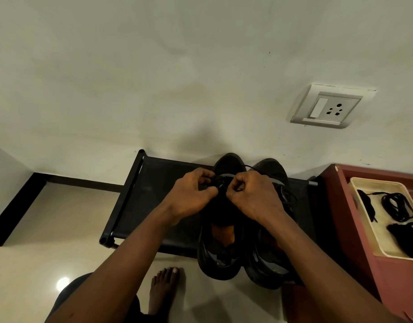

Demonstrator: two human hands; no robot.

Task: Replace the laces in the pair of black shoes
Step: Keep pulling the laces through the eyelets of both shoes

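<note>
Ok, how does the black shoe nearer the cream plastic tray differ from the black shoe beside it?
The left hand and right hand both pinch the black lace of the farther black shoe. No fingers touch the black shoe nearer the cream plastic tray, whose lace lies loose. The farther shoe's orange insole shows plainly; the nearer one's is mostly under the right forearm. Both sit side by side on the black rack, toes toward the wall.

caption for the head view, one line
Left hand and right hand pinch a black lace on a black shoe; spare black laces lie in a cream plastic tray.
</note>
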